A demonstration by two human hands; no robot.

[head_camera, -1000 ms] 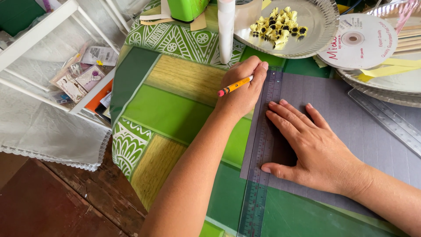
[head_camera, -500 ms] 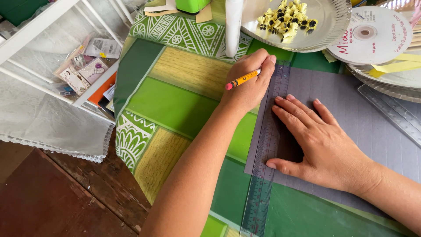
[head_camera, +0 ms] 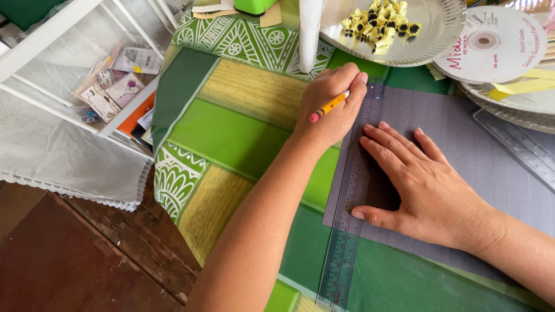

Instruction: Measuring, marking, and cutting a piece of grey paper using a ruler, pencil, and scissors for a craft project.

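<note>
Flatly, grey sheet (head_camera: 462, 150) (clear ruler (head_camera: 347, 231))

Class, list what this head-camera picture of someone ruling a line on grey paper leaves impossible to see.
- Pencil tip: hidden behind the left hand.
- Ruler markings: too small to read.
- Grey paper: partly under the right hand, cut off at the right edge.
- Green object: cut off by the top edge.

Matt grey paper sheet (head_camera: 462, 144) under a clear plastic ruler (head_camera: 350, 225) on glossy tablecloth (head_camera: 231, 133).
</note>
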